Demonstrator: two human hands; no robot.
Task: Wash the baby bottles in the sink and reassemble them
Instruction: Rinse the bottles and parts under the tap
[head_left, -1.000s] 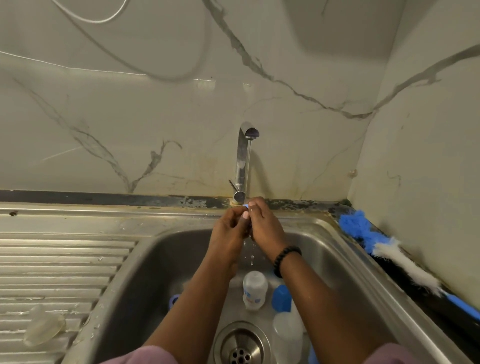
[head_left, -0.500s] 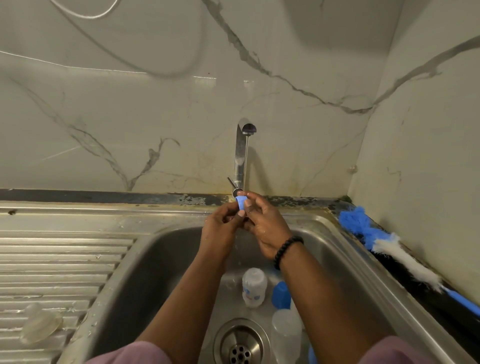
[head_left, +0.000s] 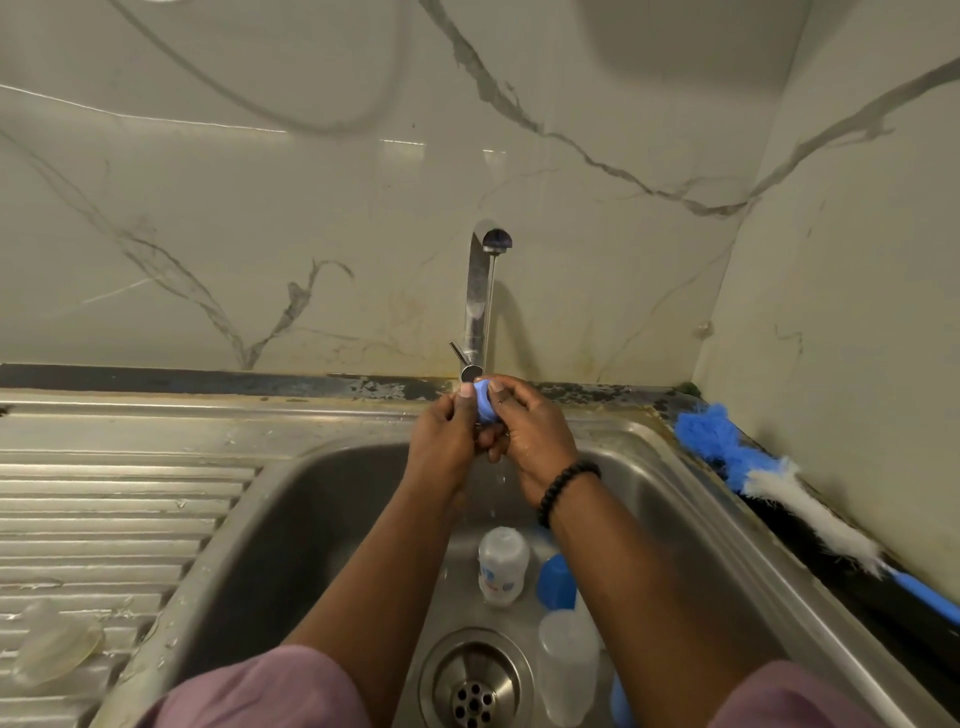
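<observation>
Both hands meet under the tap: the left hand and right hand pinch a blue ring between their fingertips, likely to rinse it. Below the fingers, a bottle lies in the sink.

- Left hand: bare, no rings or band visible.
- Right hand: bare.
- Bracelet: black round beads, on right wrist.
- Sleeves: mauve-pink, short, forearms uncovered.
</observation>
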